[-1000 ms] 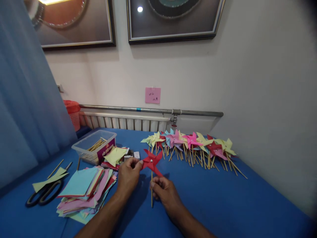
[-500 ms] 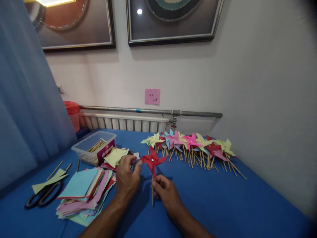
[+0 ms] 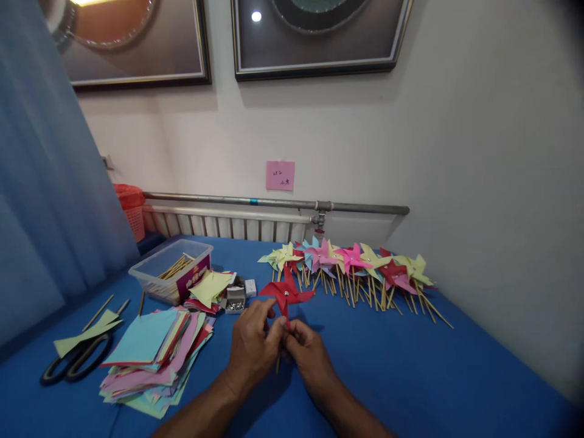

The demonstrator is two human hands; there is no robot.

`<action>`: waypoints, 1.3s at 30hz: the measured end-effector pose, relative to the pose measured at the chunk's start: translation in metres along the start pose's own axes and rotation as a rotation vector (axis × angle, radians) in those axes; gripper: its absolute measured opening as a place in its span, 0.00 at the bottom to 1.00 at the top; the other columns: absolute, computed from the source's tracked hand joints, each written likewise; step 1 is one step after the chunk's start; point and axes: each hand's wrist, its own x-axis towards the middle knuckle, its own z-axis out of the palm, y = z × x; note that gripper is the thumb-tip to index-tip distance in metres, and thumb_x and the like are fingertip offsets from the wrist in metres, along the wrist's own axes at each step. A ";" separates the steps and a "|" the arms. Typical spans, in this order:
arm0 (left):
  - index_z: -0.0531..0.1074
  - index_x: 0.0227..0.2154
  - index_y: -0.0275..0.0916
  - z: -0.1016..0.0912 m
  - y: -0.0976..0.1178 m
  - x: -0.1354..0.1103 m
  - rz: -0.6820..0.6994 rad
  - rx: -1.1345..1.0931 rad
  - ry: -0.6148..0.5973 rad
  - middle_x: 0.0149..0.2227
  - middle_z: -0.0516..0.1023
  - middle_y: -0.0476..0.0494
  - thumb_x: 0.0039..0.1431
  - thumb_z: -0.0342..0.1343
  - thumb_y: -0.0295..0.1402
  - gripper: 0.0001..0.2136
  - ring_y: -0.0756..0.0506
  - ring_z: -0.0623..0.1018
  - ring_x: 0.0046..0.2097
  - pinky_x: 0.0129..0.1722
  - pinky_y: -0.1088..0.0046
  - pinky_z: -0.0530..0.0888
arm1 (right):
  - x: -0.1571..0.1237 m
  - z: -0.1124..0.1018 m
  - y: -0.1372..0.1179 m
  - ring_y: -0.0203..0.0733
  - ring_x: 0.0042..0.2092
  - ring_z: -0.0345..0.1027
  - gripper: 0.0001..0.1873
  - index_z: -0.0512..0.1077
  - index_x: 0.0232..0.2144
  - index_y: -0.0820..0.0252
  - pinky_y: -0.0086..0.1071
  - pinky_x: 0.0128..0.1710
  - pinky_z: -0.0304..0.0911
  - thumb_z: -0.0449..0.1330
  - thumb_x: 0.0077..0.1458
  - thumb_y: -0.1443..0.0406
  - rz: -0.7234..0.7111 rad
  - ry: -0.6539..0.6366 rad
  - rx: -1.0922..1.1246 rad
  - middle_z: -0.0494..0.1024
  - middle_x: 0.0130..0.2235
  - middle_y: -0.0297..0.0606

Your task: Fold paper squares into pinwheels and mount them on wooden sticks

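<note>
A red paper pinwheel [image 3: 288, 294] on a thin wooden stick stands before me, a silvery pin head at its centre. My right hand [image 3: 310, 353] is closed around the stick just under the blades. From the other side, my left hand [image 3: 255, 337] has its thumb and fingers closed at the lower blade and the stick's top, almost touching the right fingertips. Those fingers hide part of the stick; its lower end [image 3: 278, 365] shows below them. Left of this hand sits a small open box of shiny pins [image 3: 235, 300], with a small white box [image 3: 250, 288] beside it.
Finished pinwheels [image 3: 351, 260] lie in a row at the back right. On the left are a stack of coloured paper squares [image 3: 146, 340], black-handled scissors [image 3: 86, 360], a clear tub of sticks [image 3: 155, 267] and cut yellow paper [image 3: 212, 286]. A pipe [image 3: 228, 199] runs along the wall.
My left hand has moved right from beside the pin box to the pinwheel and closed at its lower blade. The pin box has come into view. The pinwheel has turned slightly.
</note>
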 end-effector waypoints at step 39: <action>0.76 0.46 0.41 0.001 0.002 -0.001 -0.018 -0.003 -0.032 0.33 0.78 0.48 0.65 0.55 0.32 0.09 0.46 0.76 0.33 0.37 0.68 0.71 | 0.000 0.005 0.000 0.34 0.24 0.56 0.24 0.72 0.31 0.57 0.28 0.25 0.55 0.69 0.48 0.44 0.022 0.000 0.077 0.67 0.23 0.26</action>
